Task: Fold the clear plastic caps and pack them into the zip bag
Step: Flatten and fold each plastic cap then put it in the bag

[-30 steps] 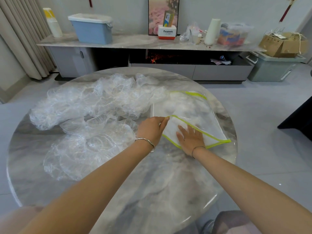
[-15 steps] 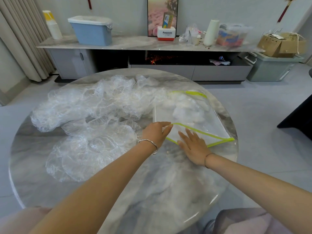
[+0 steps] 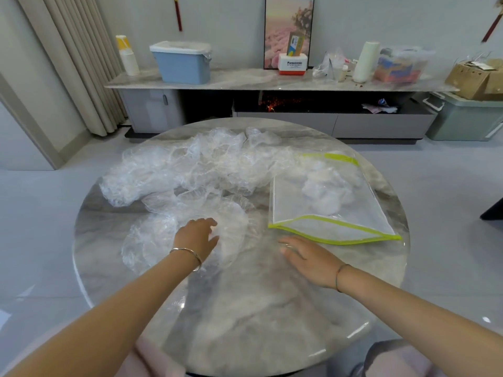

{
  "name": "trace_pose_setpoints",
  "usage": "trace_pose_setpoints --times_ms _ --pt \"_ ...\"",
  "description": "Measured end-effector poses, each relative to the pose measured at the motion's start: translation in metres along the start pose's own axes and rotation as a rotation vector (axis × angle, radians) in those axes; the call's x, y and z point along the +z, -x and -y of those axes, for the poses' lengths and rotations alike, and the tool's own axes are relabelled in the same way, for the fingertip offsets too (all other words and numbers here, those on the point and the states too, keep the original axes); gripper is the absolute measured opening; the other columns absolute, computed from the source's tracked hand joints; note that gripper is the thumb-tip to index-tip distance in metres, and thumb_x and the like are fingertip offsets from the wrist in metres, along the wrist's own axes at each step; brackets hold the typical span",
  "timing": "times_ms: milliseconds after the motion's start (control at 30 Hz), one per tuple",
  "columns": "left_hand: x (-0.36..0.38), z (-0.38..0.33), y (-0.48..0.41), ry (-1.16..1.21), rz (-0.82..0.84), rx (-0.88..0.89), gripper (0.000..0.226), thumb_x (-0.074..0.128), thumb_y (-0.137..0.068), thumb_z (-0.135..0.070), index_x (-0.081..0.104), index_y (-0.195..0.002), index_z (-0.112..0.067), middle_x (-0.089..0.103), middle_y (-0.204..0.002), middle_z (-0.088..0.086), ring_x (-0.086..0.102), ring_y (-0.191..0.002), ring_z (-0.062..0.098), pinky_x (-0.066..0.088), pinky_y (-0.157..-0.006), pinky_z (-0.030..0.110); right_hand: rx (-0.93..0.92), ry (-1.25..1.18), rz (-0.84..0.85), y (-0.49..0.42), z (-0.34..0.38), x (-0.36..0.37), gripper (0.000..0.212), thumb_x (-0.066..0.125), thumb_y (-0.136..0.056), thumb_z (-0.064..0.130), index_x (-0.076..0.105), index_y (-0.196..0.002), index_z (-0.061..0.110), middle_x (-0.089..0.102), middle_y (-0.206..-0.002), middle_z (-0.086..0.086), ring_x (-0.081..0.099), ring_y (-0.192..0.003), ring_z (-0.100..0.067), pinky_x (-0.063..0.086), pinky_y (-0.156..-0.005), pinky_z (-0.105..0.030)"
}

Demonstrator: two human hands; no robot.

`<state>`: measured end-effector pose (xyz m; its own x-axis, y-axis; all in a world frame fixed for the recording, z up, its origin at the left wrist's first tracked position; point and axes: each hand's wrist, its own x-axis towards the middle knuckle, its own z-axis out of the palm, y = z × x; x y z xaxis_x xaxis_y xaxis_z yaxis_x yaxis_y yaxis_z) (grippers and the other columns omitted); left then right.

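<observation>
Caps sprawl beside the zip bag; left hand on them, right hand near, grips wide.

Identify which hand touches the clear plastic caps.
The left hand, on the nearest cap; the right hand is over bare table near the zip bag.

Round marble table in foreground. Behind it, a low sideboard carries stacked paper cups, a blue lidded bin, a Panasonic box and a white roll. Beige curtain hangs at left. Cardboard box sits on a grey-green tub.
</observation>
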<state>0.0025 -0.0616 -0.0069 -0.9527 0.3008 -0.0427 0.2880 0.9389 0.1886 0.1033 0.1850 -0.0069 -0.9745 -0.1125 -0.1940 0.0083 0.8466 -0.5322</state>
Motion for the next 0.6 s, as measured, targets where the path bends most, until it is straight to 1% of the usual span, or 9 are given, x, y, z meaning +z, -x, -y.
trace_pose_setpoints --times_ms 100,167,233,300,367,433,500,567,600 --pt "-0.004 0.0 0.0 0.094 -0.087 -0.044 0.02 0.048 -0.095 -0.032 0.066 -0.102 -0.026 0.067 -0.105 -0.008 0.059 -0.098 0.012 0.046 -0.078 0.024 -0.082 0.015 -0.067 -0.002 0.015 -0.001 0.039 0.041 -0.099 0.038 0.048 -0.133 0.019 0.045 -0.14 0.005 0.041 -0.129 -0.011 0.028 -0.105 -0.02" --pt "-0.01 -0.007 0.002 0.114 -0.142 -0.002 0.023 0.046 -0.097 -0.033 0.066 -0.103 -0.025 0.067 -0.106 -0.007 0.059 -0.098 0.013 0.047 -0.079 0.026 -0.178 0.013 -0.171 -0.002 0.023 -0.003 0.043 0.044 -0.097 0.039 0.048 -0.133 0.017 0.045 -0.139 0.004 0.042 -0.128 -0.013 0.031 -0.104 -0.021" --pt "-0.017 -0.016 0.008 0.162 -0.193 0.114 0.025 0.045 -0.097 -0.034 0.066 -0.107 -0.025 0.067 -0.106 -0.007 0.06 -0.098 0.014 0.046 -0.081 0.027 -0.299 0.041 -0.292 -0.005 0.028 -0.004 0.055 0.051 -0.09 0.038 0.038 -0.14 0.018 0.036 -0.146 0.004 0.037 -0.132 -0.014 0.031 -0.107 -0.026" --pt "-0.021 -0.026 0.021 0.276 -0.164 0.285 0.023 0.048 -0.096 -0.034 0.067 -0.107 -0.026 0.067 -0.107 -0.009 0.059 -0.099 0.014 0.046 -0.083 0.027 -0.397 0.182 -0.374 -0.009 0.029 -0.004 0.08 0.067 -0.08 0.024 0.024 -0.147 0.023 0.02 -0.155 0.004 0.028 -0.136 -0.015 0.027 -0.11 -0.03" --pt "-0.021 -0.033 0.034 0.339 -0.064 0.428 0.023 0.05 -0.096 -0.033 0.067 -0.108 -0.025 0.066 -0.11 -0.01 0.058 -0.101 0.012 0.044 -0.087 0.026 -0.48 0.362 -0.405 -0.013 0.025 -0.003 0.094 0.076 -0.067 0.011 0.026 -0.145 0.025 0.021 -0.155 0.0 0.025 -0.137 -0.02 0.022 -0.112 -0.036" --pt "-0.013 -0.036 0.042 0.288 0.027 0.5 0.025 0.049 -0.096 -0.033 0.066 -0.112 -0.025 0.064 -0.115 -0.012 0.056 -0.104 0.01 0.042 -0.09 0.024 -0.563 0.469 -0.408 -0.015 0.018 0.0 0.066 0.076 -0.063 0.015 0.053 -0.124 0.024 0.044 -0.143 -0.003 0.031 -0.133 -0.02 0.013 -0.113 -0.036" --pt "-0.004 -0.033 0.047 0.228 0.099 0.52 0.028 0.047 -0.096 -0.039 0.063 -0.116 -0.029 0.062 -0.12 -0.013 0.053 -0.109 0.009 0.04 -0.093 0.025 -0.608 0.503 -0.4 -0.012 0.009 0.003 0.021 0.063 -0.067 0.023 0.065 -0.088 0.026 0.066 -0.11 0.005 0.05 -0.115 -0.016 0.012 -0.11 -0.032" --pt "-0.001 -0.028 0.05 0.191 0.181 0.504 0.046 0.044 -0.087 -0.061 0.058 -0.122 -0.034 0.058 -0.125 -0.015 0.05 -0.114 0.006 0.039 -0.097 0.026 -0.539 0.489 -0.295 -0.007 0.002 0.004 0.014 0.057 -0.065 0.022 0.064 -0.076 0.027 0.066 -0.084 0.011 0.062 -0.093 -0.014 0.017 -0.108 -0.028" --pt "0.0 -0.026 0.053 0.199 0.213 0.496 0.062 0.04 -0.077 -0.074 0.055 -0.125 -0.036 0.056 -0.126 -0.015 0.049 -0.115 0.004 0.038 -0.099 0.024 -0.449 0.454 -0.224 -0.005 -0.003 0.006 0.016 0.058 -0.065 0.019 0.064 -0.078 0.026 0.065 -0.081 0.01 0.062 -0.088 -0.015 0.021 -0.107 -0.027"
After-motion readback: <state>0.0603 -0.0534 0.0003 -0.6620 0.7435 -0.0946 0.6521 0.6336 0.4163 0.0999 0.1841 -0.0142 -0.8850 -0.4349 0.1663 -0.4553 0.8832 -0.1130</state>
